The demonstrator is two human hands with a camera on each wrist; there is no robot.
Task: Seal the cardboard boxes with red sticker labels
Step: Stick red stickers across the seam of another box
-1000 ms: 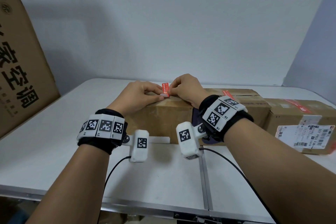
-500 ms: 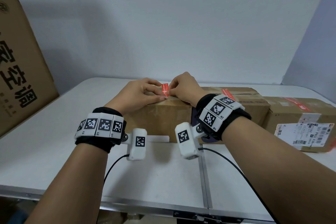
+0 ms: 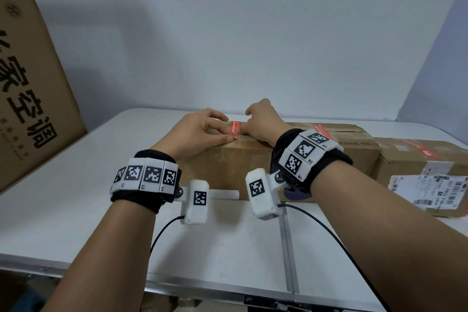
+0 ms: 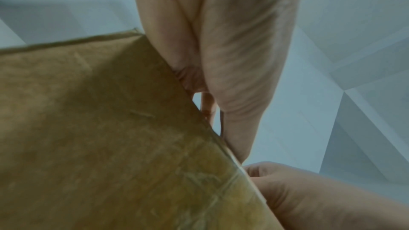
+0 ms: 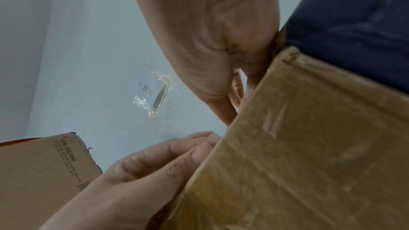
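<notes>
A small red sticker [image 3: 234, 129] lies along the top of the nearest cardboard box [image 3: 228, 167], at its near edge. My left hand [image 3: 200, 132] holds it from the left, thumb at its near end and index finger curled by its far end. My right hand [image 3: 260, 121] pinches its right side with curled fingers. In the left wrist view my left hand [image 4: 221, 41] reaches down to the box [image 4: 99, 128] edge. The right wrist view shows my right hand [image 5: 210, 32] and left hand [image 5: 143, 172] meeting at the box [image 5: 309, 146] edge; the sticker is hidden in both.
A second box [image 3: 354, 149] with a red sticker [image 3: 320, 130] stands right behind the first. A third box [image 3: 417, 159] with a shipping label [image 3: 428, 192] sits at the far right. A large printed carton [image 3: 30, 96] leans at the left. The white table [image 3: 228, 240] carries them.
My left index finger has spread away from the thumb towards the sticker's far end. The sticker sits lower on the box top. Both hands stay in place.
</notes>
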